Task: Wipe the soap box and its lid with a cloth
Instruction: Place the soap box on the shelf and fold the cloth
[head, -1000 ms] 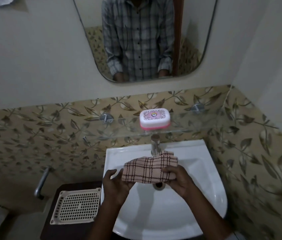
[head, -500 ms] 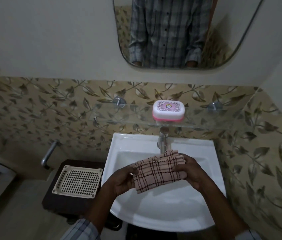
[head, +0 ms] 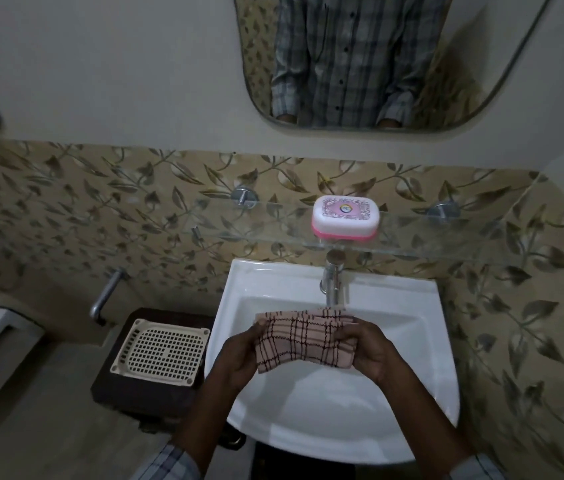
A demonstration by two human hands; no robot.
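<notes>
Both hands are gripping the folded cloth [head: 305, 337] over the sink [head: 412, 427]: the left hand [head: 235, 358] is pinching its 9 o'clock edge, the right hand [head: 374, 355] is curling round the 3 o'clock edge. The soap box [head: 344, 218], lid [head: 345, 211] on, is sitting untouched at 12 o'clock on the glass shelf [head: 447, 237]. My worry: smooth rounded plastic on slick glass is probably going to slide or tip into the basin if grabbed one-handed. The cloth looks soft, woven, pink with dark checks.
</notes>
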